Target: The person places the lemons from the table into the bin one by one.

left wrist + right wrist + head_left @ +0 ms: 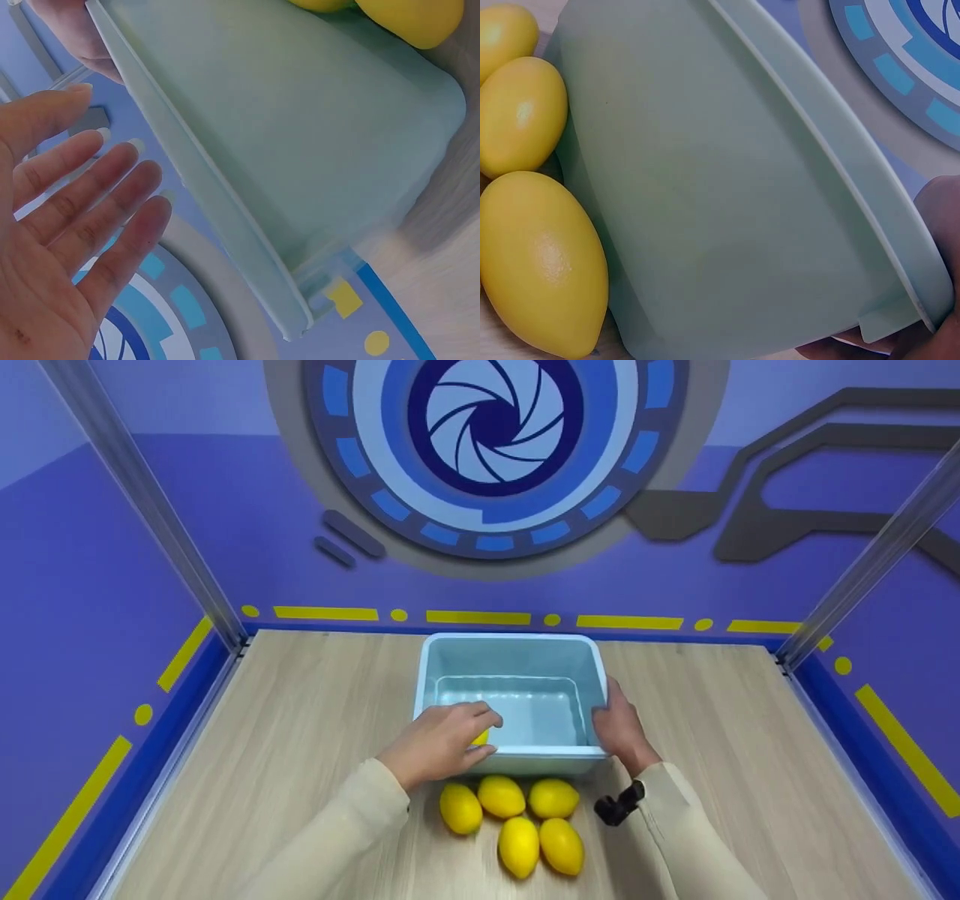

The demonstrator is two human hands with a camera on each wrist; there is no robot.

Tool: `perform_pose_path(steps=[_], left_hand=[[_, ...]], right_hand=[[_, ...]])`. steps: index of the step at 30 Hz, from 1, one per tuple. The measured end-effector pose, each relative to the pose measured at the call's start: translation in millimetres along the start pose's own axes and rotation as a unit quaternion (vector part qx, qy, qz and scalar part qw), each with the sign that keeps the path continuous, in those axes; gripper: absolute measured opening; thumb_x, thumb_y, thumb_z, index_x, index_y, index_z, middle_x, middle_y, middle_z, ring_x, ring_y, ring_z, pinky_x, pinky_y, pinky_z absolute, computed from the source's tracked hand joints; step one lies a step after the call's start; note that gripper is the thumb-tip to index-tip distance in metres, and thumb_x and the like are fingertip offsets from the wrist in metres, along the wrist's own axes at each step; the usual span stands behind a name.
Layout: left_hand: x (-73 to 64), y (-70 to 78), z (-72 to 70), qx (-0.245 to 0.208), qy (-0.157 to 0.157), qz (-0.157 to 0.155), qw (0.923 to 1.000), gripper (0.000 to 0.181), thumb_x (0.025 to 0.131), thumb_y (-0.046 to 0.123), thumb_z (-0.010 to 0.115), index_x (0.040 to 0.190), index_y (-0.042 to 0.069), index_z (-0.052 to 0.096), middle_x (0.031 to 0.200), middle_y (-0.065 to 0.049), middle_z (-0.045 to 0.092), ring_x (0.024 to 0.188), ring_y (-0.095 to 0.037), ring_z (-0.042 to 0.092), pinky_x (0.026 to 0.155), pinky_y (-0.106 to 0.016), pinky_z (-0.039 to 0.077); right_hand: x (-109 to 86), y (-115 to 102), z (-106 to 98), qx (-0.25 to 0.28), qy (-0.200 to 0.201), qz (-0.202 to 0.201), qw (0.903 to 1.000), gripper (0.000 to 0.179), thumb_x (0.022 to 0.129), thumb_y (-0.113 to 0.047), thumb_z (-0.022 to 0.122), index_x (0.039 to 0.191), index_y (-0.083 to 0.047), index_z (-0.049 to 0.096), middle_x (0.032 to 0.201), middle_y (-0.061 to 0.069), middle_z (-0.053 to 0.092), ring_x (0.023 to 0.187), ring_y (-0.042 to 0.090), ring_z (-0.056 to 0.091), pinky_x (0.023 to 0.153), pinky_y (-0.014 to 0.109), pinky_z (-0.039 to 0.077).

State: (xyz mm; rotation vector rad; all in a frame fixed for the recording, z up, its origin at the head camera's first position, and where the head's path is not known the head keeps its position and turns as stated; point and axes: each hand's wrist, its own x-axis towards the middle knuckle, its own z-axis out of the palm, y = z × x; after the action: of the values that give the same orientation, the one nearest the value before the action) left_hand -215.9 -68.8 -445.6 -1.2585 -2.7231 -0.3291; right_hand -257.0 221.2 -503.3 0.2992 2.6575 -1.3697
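Note:
A pale blue-green plastic bin (517,751) stands on the table. Over its near left rim hovers my left hand (442,739), and the left wrist view shows the fingers spread and fairly straight, the palm bare. A bit of a yellow lemon (481,738) shows between thumb and fingers in the head view, mostly hidden by the hand. My right hand (624,727) grips the bin's right side at the rim, with fingers under the lip in the right wrist view. Several lemons (519,847) lie in a loose cluster just in front of the bin.
The light wood tabletop (322,735) extends to both sides of the bin. Behind it rises a blue-purple printed wall (225,510), with metal corner posts (161,517) at left and right. A black wrist device (619,804) sits by the right sleeve.

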Motion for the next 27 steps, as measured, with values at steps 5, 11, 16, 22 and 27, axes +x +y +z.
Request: perform_pose_path(steps=[5, 11, 16, 22, 27], left_hand=[[-2.6, 4.3, -1.2, 0.004, -0.002, 0.007, 1.0000, 0.029, 0.093, 0.033, 0.064, 0.117, 0.018, 0.063, 0.108, 0.002, 0.066, 0.079, -0.011, 0.062, 0.072, -0.025, 0.056], [-5.4, 9.4, -0.9, 0.004, 0.002, 0.016, 0.9999, 0.028, 0.093, 0.032, 0.064, 0.117, 0.018, 0.063, 0.107, 0.003, 0.066, 0.080, -0.010, 0.062, 0.073, -0.024, 0.056], [-5.7, 14.4, -1.0, 0.011, -0.004, 0.022, 0.9997, 0.029, 0.093, 0.034, 0.064, 0.117, 0.018, 0.063, 0.107, 0.003, 0.066, 0.080, -0.010, 0.062, 0.072, -0.024, 0.056], [-6.2, 21.2, -1.3, 0.007, -0.012, 0.037, 0.9992, 0.031, 0.092, 0.034, 0.065, 0.118, 0.016, 0.064, 0.110, 0.003, 0.067, 0.081, -0.009, 0.063, 0.074, -0.022, 0.056], [-6.1, 26.0, -2.3, 0.010, -0.014, 0.052, 0.9985, 0.031, 0.093, 0.035, 0.063, 0.118, 0.016, 0.064, 0.111, 0.003, 0.066, 0.085, -0.009, 0.063, 0.076, -0.020, 0.056]], right_hand=[[-0.3, 1, 0, -0.002, 0.007, -0.009, 0.9999, 0.064, 0.094, -0.001, 0.032, 0.154, -0.007, 0.012, 0.156, 0.023, 0.026, 0.143, 0.038, 0.030, 0.119, 0.053, 0.021], [0.5, 2, 0, -0.009, 0.008, -0.010, 0.9999, 0.064, 0.094, -0.001, 0.033, 0.154, -0.005, 0.011, 0.156, 0.025, 0.025, 0.143, 0.039, 0.029, 0.119, 0.054, 0.021], [1.6, 2, 1, -0.010, 0.006, -0.007, 0.9999, 0.064, 0.094, -0.001, 0.033, 0.154, -0.005, 0.012, 0.156, 0.024, 0.025, 0.143, 0.039, 0.029, 0.119, 0.053, 0.020], [2.5, 2, 1, -0.009, 0.003, -0.002, 1.0000, 0.064, 0.094, -0.002, 0.033, 0.154, -0.007, 0.011, 0.157, 0.023, 0.024, 0.144, 0.038, 0.028, 0.119, 0.054, 0.019], [2.3, 1, 1, -0.011, 0.002, 0.003, 0.9999, 0.063, 0.095, -0.002, 0.032, 0.154, -0.007, 0.010, 0.157, 0.023, 0.024, 0.144, 0.038, 0.028, 0.119, 0.054, 0.019]])
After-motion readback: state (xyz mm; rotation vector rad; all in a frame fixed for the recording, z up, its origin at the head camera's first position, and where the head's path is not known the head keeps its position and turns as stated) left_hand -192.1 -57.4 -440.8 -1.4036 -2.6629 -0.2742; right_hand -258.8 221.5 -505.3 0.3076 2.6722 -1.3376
